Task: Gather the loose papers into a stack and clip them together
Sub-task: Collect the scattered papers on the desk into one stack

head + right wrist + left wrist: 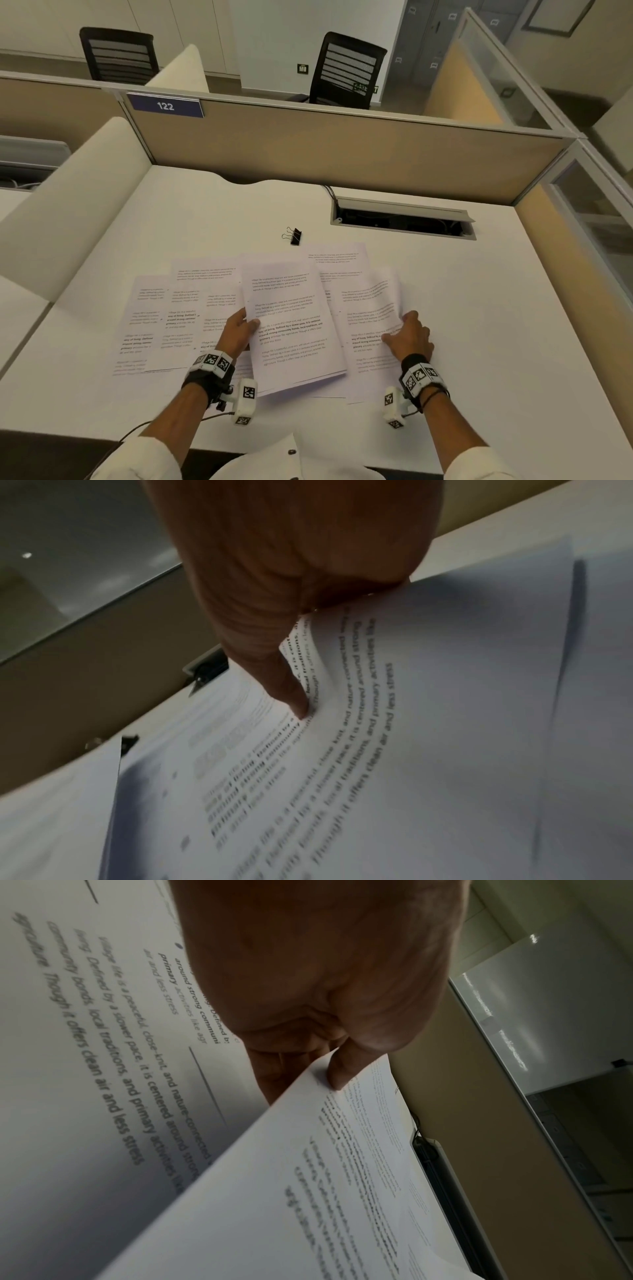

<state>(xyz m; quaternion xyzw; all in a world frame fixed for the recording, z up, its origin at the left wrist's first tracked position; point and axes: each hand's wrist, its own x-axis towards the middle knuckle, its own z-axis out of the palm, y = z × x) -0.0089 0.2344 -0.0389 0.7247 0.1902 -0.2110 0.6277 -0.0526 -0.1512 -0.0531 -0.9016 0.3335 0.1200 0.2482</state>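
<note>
Several printed white sheets lie fanned across the white desk [479, 308]. My left hand [239, 329] pinches the left edge of a small gathered stack [294, 325], thumb on top, lifted off the sheets below; the left wrist view shows that stack [308, 1191] between thumb and fingers. My right hand [407, 334] pinches the right edge of a curled sheet [373, 308], thumb on top, and the sheet [428, 696] bows upward in the right wrist view. More loose sheets [161, 322] lie to the left. A black binder clip [295, 236] lies beyond the papers, untouched.
A cable-tray opening [400, 219] is sunk into the desk at the back right. A beige partition [308, 144] with a sign reading 122 closes the far side, and a white divider [68, 205] stands on the left. Two black chairs are behind the partition.
</note>
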